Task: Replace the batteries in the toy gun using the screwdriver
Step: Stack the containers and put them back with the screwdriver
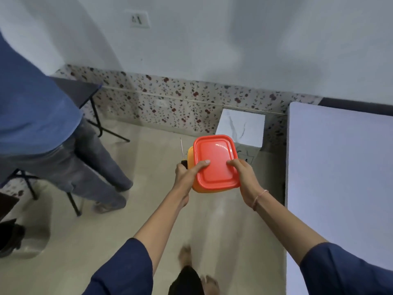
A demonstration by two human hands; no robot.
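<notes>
I hold an orange plastic box with a red lid [215,162] in front of me, above the floor, between both hands. My left hand [188,173] grips its left edge, thumb on the lid, and also clasps a screwdriver [182,155] whose thin shaft points up and away. My right hand [244,177] grips the box's right edge, thumb on the lid. The lid is on, so the contents are hidden. No toy gun or batteries are visible.
A white table [340,167] fills the right side. A white marbled box [241,130] stands on the floor by the wall ahead. At left, another person in a blue shirt and jeans [42,124] stands by a dark folding table [78,90]. My bare feet [197,271] show below.
</notes>
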